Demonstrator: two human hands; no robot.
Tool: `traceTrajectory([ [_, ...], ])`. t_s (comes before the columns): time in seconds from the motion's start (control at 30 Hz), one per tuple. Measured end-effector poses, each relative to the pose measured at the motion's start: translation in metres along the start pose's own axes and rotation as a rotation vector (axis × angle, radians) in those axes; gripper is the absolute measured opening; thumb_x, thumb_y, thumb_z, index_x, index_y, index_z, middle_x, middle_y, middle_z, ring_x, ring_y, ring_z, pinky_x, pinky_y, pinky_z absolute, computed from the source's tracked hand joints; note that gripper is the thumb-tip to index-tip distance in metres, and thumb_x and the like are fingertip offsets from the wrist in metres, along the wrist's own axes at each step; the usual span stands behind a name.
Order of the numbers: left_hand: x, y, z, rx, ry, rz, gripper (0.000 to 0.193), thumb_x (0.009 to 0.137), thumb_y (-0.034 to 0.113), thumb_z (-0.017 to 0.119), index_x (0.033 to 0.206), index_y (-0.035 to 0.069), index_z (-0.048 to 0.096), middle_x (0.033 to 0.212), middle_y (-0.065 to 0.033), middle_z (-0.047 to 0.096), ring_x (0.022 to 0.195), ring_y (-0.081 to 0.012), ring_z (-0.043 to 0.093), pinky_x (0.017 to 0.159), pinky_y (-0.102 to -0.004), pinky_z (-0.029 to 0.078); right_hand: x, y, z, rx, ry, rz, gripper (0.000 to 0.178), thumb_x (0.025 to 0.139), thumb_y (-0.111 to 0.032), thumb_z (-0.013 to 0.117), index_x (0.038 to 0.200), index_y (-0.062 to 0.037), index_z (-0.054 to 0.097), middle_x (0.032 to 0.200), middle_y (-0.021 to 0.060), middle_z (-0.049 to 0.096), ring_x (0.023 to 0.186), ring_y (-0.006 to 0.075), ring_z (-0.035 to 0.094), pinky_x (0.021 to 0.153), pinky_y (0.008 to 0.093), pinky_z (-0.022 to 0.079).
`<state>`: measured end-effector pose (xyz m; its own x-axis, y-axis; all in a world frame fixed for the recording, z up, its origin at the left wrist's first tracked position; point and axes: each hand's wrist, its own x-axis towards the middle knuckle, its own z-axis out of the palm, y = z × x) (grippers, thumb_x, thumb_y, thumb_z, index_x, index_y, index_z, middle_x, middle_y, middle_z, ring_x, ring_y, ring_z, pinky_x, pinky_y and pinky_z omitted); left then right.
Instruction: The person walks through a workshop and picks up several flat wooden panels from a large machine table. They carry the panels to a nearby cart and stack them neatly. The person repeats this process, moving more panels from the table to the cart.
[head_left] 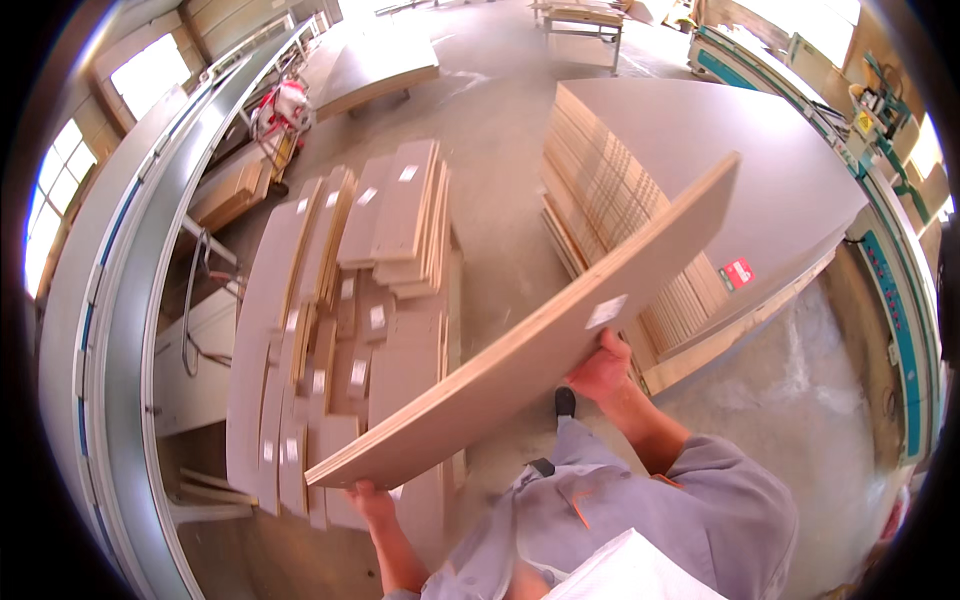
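Note:
A long wooden panel [500, 375] with a grey-brown face and pale layered edge is held up in front of me, slanting from lower left to upper right. Whether it is one board or several together, I cannot tell. My left hand [372, 503] grips the lower left end from below, its fingers partly hidden. My right hand [603, 367] is closed on the near long edge, beside a white label [606, 311]. Below and left of the panel lie stacks of cut panels [408, 200], many bearing white labels; the held panel hides part of them.
At right stands a large stack of full sheets [730, 130] with a red tag [737, 273]. A long metal machine table [180, 230] runs along the left. A teal and white machine [885, 330] borders the right. Another sheet-topped table [375, 65] stands farther back.

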<state>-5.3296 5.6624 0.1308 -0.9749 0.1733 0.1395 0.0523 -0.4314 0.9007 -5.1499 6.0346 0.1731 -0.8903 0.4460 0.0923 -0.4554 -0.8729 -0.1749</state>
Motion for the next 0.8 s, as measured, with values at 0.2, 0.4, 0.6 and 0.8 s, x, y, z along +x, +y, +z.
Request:
traceTrajectory([
  [0.2,0.084,-0.093,0.156,-0.008,-0.351,-0.112,0.05,0.071,0.025,0.077,0.11,0.003,0.054,0.104,-0.007,0.059,0.094,-0.0178,0.056,0.082,-0.033,0.044,0.046,-0.155,-0.056,-0.125,-0.104,-0.301,0.046,0.085,-0.042,0.058,0.119,-0.0107,0.055,0.117,0.0052,0.058,0.111,0.0251,0.053,0.092,0.041,0.042],
  [0.4,0.146,-0.105,0.333,0.054,-0.644,-0.185,0.04,0.074,0.019,0.077,0.103,0.0,0.058,0.096,-0.0098,0.063,0.078,-0.0099,0.056,0.067,-0.0218,0.044,0.088,-0.256,-0.035,-0.162,0.041,-0.579,0.032,0.087,-0.041,0.056,0.092,-0.0093,0.055,0.087,0.0044,0.053,0.082,0.021,0.048,0.074,0.036,0.042],
  [0.6,0.215,-0.155,0.456,0.072,-0.884,-0.281,0.034,0.074,0.012,0.075,0.101,-0.001,0.059,0.093,-0.0086,0.064,0.077,-0.0097,0.057,0.066,-0.021,0.045,0.095,-0.321,-0.052,-0.262,-0.187,-0.735,0.035,0.085,-0.041,0.058,0.095,-0.0075,0.055,0.095,0.008,0.057,0.094,0.0242,0.053,0.087,0.0403,0.043],
  [0.8,0.262,-0.188,0.539,0.002,-1.106,-0.181,0.04,0.073,0.025,0.075,0.099,0.0,0.058,0.092,-0.0105,0.064,0.083,-0.015,0.059,0.074,-0.0261,0.047,0.105,-0.339,-0.04,-0.408,-0.153,-0.927,0.028,0.083,-0.034,0.058,0.093,-0.0081,0.057,0.091,0.007,0.058,0.092,0.0234,0.054,0.085,0.0388,0.042],
])
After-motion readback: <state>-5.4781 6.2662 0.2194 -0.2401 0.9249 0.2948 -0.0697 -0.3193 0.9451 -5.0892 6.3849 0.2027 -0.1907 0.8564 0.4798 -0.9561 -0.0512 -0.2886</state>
